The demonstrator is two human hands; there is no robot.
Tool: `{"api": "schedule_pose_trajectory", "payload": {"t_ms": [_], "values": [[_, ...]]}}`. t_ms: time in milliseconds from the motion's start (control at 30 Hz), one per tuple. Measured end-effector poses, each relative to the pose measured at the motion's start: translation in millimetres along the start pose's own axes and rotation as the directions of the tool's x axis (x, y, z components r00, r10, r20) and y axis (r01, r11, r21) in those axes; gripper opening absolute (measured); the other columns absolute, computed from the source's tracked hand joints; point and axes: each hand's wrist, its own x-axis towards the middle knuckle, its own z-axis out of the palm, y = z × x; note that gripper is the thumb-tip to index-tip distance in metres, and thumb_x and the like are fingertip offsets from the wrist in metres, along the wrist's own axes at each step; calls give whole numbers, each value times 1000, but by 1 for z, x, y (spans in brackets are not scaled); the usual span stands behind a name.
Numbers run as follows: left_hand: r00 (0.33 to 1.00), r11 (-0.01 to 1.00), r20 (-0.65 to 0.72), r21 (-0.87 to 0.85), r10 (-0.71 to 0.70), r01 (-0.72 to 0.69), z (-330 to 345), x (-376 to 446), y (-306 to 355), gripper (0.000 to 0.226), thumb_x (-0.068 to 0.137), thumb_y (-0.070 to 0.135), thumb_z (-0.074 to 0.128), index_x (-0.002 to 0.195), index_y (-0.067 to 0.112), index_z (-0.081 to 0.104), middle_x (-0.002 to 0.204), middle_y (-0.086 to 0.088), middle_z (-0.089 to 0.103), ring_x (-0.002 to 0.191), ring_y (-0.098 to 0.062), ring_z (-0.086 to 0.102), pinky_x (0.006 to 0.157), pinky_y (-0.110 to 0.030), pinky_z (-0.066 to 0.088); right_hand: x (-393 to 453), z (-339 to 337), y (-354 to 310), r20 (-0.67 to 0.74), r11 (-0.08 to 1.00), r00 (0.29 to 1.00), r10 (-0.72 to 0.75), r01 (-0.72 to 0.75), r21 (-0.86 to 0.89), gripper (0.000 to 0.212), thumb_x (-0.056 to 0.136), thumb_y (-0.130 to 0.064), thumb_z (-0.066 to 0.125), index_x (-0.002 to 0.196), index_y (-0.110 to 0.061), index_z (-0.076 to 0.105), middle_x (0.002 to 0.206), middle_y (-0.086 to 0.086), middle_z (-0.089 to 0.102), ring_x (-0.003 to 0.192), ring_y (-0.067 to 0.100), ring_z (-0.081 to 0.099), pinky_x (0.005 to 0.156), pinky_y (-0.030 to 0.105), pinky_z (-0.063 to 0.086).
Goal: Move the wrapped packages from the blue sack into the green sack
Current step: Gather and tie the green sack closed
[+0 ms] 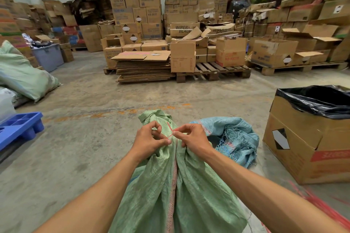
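1. Green sack [181, 185] stands full on the concrete floor [85, 138], directly below and between both forearms; its mouth is gathered into a bunched neck that rises just past the hands
2. Left hand [149, 140] sits on the left side of the neck, fingers curled, thumb and forefinger pinched on one end of a thin red string [170, 132]
3. Right hand [191, 138] sits on the right side of the neck, fingers curled, thumb and forefinger pinching the other end of the string; the two hands are near each other, with the string crossing the gap over the neck
4. Blue sack [233, 138] lies slumped on the floor just right of the green sack and the right hand, mouth open and frayed threads hanging at its edge; cannot tell what is inside
5. No wrapped packages can be made out in either sack
6. Cardboard box [303, 142] lined with a black bag [318, 100] stands well to the right; a blue plastic pallet [19, 126] at far left; stacked cartons [136, 9] and wooden pallets along the back
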Motion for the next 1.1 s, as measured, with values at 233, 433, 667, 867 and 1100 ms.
{"api": "schedule_pose_trajectory", "payload": {"t_ms": [233,433,667,867,1100], "values": [[970,885,-17,415,241,-213,-2,-5,-7,33,65,27,73,69,31,40,67,12,67,67,-11,64,60,-39,53,0,15,-1,-133,994,990,-48,34,-106,8,77,-11,78,77,-13,71,68,2,72,45,9,60,48,22,48],[895,652,-111,724,432,-225,7,-10,-3,28,65,8,74,55,26,54,62,8,55,63,-12,52,46,-26,39,4,7,-7,19,871,982,-189,177,-459,13,81,-10,70,89,-16,78,77,0,75,64,6,67,66,21,56],[826,484,-26,821,563,-304,5,-11,-1,21,57,19,93,63,30,76,70,17,72,73,-14,58,46,-25,41,14,1,-16,309,586,936,-169,347,-732,20,81,-6,62,86,-18,78,83,3,76,74,20,69,74,39,59],[830,436,37,837,557,-330,7,-14,-15,18,71,32,85,88,35,79,86,17,75,79,-14,57,56,-26,39,14,-2,-20,383,553,920,-82,362,-750,18,88,-6,61,88,-18,76,85,4,74,77,19,69,77,36,58],[977,894,57,395,207,-212,9,-13,-9,48,75,70,58,109,41,73,107,26,63,107,-4,54,91,-36,47,20,-25,-28,328,900,943,57,94,-426,12,93,-11,64,95,-5,74,76,5,73,72,11,69,61,22,54]]}}
